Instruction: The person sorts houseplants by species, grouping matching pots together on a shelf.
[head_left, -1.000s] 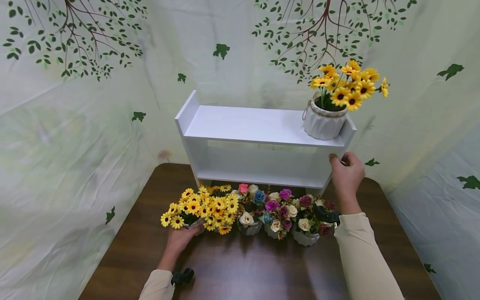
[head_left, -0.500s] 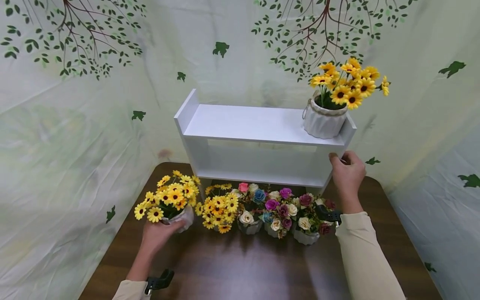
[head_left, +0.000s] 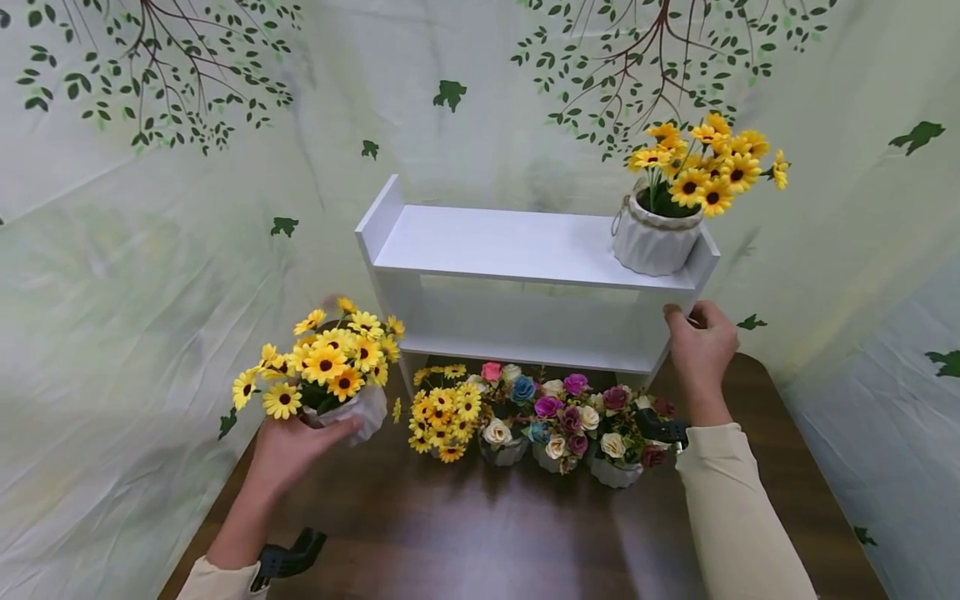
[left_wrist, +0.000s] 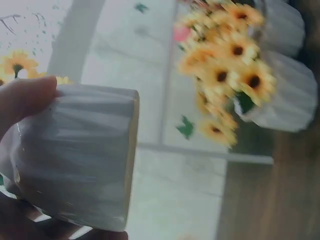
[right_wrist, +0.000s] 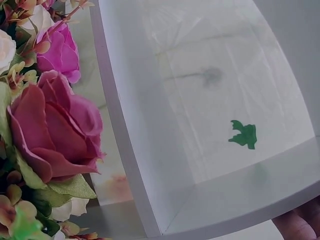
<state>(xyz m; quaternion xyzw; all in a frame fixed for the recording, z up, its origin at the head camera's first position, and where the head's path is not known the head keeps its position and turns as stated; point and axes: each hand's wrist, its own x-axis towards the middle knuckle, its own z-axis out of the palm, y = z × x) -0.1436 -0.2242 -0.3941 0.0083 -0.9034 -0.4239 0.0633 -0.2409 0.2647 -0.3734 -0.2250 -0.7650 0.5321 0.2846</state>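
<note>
My left hand point(head_left: 287, 454) grips a white ribbed pot point(head_left: 369, 410) of yellow daisy-like flowers point(head_left: 326, 362), lifted to the left of the white two-tier shelf point(head_left: 487, 242). In the left wrist view the thumb lies along one side of the pot point(left_wrist: 80, 155), with the fingers round the other. My right hand point(head_left: 702, 346) holds the front edge of the shelf's right side panel, thumb at the front. The right wrist view shows only some fingertips point(right_wrist: 297, 224) by that panel's outer face. A pot of larger yellow sunflowers point(head_left: 656, 237) stands on the top tier's right end.
Before the shelf's foot, a row of potted flowers stands on the brown table point(head_left: 450, 533): yellow daisies point(head_left: 442, 417), then several pots of mixed roses point(head_left: 555, 425). The lower tier point(head_left: 525, 333) is bare. A leaf-printed cloth point(head_left: 187, 250) hangs behind.
My left hand has drawn the potted yellow flowers out of the row, leftward and then up off the table. The right hand stays at the shelf's side panel.
</note>
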